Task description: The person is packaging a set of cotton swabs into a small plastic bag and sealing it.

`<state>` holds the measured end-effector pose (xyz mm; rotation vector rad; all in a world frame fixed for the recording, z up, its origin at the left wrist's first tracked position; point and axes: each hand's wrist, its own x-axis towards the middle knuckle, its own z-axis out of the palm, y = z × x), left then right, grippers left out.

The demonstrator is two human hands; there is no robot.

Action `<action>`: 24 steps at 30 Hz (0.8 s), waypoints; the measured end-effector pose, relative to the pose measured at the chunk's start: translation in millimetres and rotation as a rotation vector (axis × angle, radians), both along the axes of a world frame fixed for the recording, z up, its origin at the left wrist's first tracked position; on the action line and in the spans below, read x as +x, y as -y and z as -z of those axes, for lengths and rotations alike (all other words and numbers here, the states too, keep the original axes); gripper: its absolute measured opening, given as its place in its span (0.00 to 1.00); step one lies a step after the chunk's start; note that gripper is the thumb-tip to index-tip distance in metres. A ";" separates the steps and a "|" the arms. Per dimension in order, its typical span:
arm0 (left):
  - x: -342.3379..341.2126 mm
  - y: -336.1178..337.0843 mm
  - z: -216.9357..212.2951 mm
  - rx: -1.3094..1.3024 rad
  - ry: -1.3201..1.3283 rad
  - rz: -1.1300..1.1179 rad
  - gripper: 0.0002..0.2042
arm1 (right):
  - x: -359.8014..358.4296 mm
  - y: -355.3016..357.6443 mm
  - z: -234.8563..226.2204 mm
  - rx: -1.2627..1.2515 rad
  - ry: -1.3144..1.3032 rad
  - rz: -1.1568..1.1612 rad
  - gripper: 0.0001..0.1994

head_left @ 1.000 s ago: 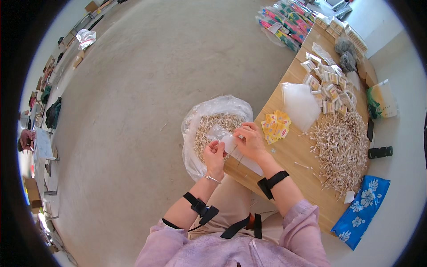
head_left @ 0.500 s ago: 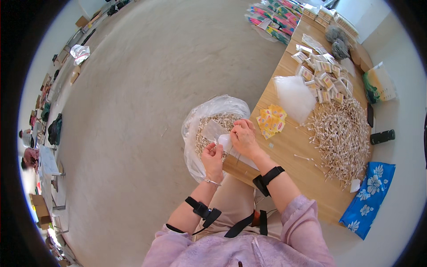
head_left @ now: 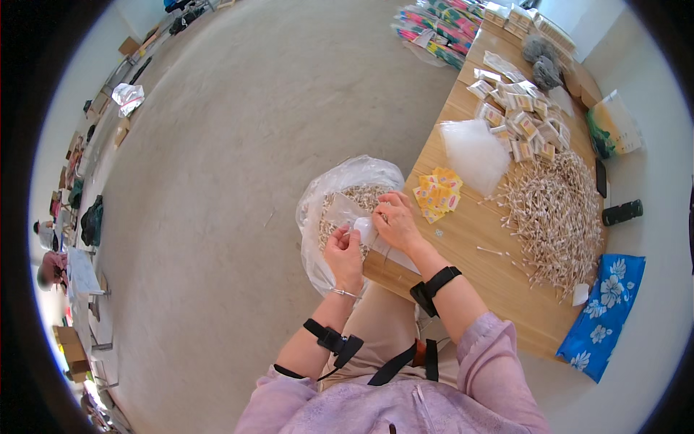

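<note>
Clear plastic bag (head_left: 340, 208) with a white piece (head_left: 365, 230) at its near end is held over a large sack of cotton swabs (head_left: 311, 195) on the grey concrete floor (head_left: 195, 217). The left hand (head_left: 343, 253) pinches its near edge; the right hand (head_left: 392, 220) grips its right side, fingers curled. Beside them, the wooden surface (head_left: 463, 267) carries yellow cards (head_left: 437, 194), a stack of clear sheets (head_left: 473, 155), small packets (head_left: 520, 119) and a broad heap of swabs (head_left: 553, 224) — with a blue flowered cloth (head_left: 603, 315) at the near right end. Furniture and boxes line the room's left side.

Compared with a second ago, the bag looks flatter and less crumpled — and the view has shifted, placing the cards and packets higher and further left.
</note>
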<state>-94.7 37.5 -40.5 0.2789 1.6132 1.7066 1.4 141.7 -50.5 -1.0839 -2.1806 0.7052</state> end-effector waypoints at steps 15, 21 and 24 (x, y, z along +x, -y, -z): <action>8.1 -2.3 0.7 -0.059 -0.055 0.041 0.15 | 0.4 -0.4 2.8 0.005 -0.053 0.019 0.03; -15.2 -2.5 7.6 -0.019 0.183 0.024 0.07 | -2.6 3.2 1.9 0.055 -0.009 0.023 0.04; -27.6 -13.5 7.5 -0.036 0.120 0.076 0.06 | -5.3 7.2 -4.9 0.021 0.051 0.059 0.05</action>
